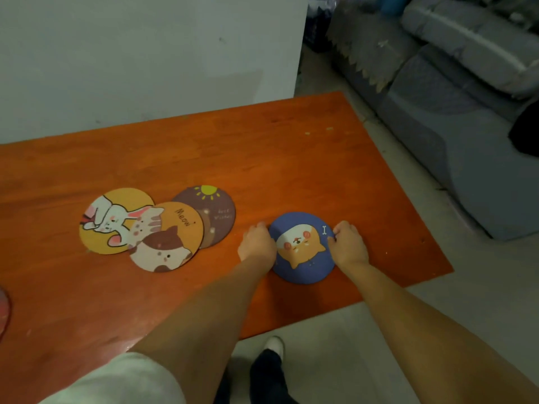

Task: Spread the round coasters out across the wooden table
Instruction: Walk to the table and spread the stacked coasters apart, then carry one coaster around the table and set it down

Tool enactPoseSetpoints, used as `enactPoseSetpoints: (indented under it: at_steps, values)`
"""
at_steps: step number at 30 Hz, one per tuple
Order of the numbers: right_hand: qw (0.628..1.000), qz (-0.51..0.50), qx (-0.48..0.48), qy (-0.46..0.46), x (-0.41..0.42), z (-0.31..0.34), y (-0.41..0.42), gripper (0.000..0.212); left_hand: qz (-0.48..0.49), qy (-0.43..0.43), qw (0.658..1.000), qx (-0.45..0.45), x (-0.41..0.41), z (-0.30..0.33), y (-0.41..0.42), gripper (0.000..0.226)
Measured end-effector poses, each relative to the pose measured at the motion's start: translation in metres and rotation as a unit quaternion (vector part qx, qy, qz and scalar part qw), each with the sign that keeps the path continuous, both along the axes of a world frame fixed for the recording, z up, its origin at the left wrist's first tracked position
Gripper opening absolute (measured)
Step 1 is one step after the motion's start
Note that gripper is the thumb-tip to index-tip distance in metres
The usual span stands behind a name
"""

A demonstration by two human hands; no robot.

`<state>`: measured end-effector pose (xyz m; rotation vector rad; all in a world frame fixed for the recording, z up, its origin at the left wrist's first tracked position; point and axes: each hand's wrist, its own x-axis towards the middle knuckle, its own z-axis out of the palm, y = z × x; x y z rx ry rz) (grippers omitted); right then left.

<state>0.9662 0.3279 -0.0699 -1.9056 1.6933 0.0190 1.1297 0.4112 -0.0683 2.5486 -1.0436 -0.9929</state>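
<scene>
The blue coaster [303, 248] lies flat near the right end of the wooden table [204, 147], with the left hand [257, 243] and the right hand [348, 245] on its two sides. The fingers look curled on its rim, though I cannot tell if they clamp it. Pushed further right, it may slide off the close edge. Three coasters [157, 228] overlap at left; much room is free behind.

Glossy wooden table [262, 158], matt coasters [303, 249]
</scene>
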Motion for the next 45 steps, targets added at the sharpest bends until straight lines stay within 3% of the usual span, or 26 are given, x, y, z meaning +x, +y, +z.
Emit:
enactPoseSetpoints:
  at_steps: [8,10,15,19,24,25,26,28,29,34,38,42,45]
  values:
    - [0.991,0.134,-0.001,-0.005,0.070,0.020,-0.004,0.023,0.045,-0.021,0.999,-0.023,0.052,0.013,0.024,0.038]
    - [0.987,0.159,-0.002,-0.032,0.109,0.025,0.005,0.020,0.088,-0.043,0.995,-0.024,0.089,0.018,0.043,0.045]
    - [0.978,0.197,0.019,-0.065,0.197,0.025,0.047,0.019,0.210,-0.072,0.975,-0.009,0.181,0.019,0.101,0.037]
    - [0.981,0.183,0.047,-0.051,0.239,0.012,0.074,0.023,0.254,-0.059,0.965,0.010,0.226,0.012,0.127,0.033]
    - [0.987,0.109,0.107,-0.046,0.266,0.006,0.079,0.024,0.214,-0.019,0.977,0.002,0.245,0.003,0.121,0.032]
    - [0.987,0.106,0.109,-0.043,0.268,0.006,0.079,0.011,0.209,-0.008,0.978,-0.004,0.246,0.000,0.118,0.032]
    - [0.988,0.098,0.111,-0.041,0.270,0.005,0.079,0.012,0.206,-0.001,0.978,-0.009,0.248,-0.002,0.116,0.032]
    - [0.987,0.090,0.128,-0.036,0.273,0.003,0.077,0.043,0.202,0.000,0.979,-0.011,0.250,-0.007,0.115,0.031]
    - [0.986,0.094,0.135,-0.033,0.273,0.004,0.077,0.048,0.197,-0.001,0.980,-0.010,0.251,-0.009,0.115,0.031]
    - [0.982,0.087,0.155,-0.059,0.269,0.014,0.078,0.018,0.204,0.030,0.977,-0.050,0.245,0.000,0.096,0.033]
    - [0.985,0.032,0.133,-0.104,0.235,0.026,0.062,0.027,0.200,0.060,0.973,-0.094,0.219,0.014,0.062,0.021]
    - [0.988,0.004,0.102,-0.114,0.168,0.037,0.034,0.010,0.174,0.083,0.973,-0.129,0.169,0.027,0.029,0.041]
    - [0.990,-0.025,0.086,-0.106,0.106,0.046,0.013,0.019,0.125,0.100,0.980,-0.122,0.113,0.036,0.004,0.035]
